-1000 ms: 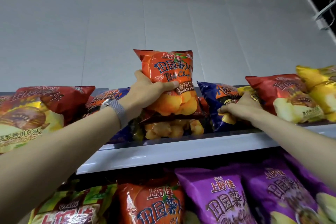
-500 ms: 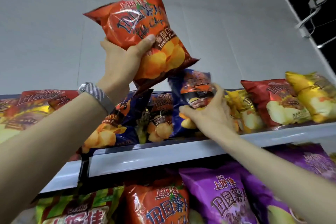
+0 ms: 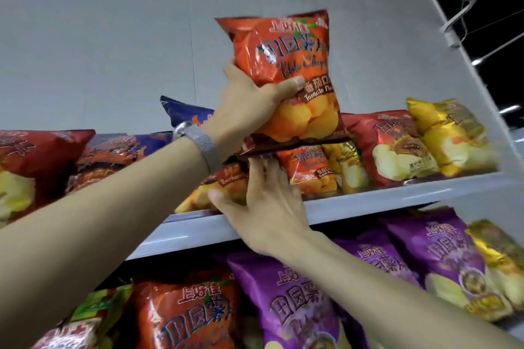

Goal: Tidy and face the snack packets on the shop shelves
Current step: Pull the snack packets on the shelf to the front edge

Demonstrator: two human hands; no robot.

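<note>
Left hand [image 3: 249,105] grips a tomato chip packet [image 3: 295,48] above the upper shelf [image 3: 397,195] while the right hand [image 3: 269,207], fingers spread, steadies a barbecue packet [image 3: 229,178], apparently clearing its slot.

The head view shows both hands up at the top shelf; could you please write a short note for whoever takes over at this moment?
Left hand: grips the orange foil tomato-flavour crisp packet, raised upright above the white top shelf, front facing out.
Right hand: fingers straight, touching the dark barbecue-flavour packet leaning on that shelf.
Done: the red packet and yellow packet at the right face out.
Left: set the held packet down, probably by the smaller orange packet; straighten the barbecue packet.
</note>
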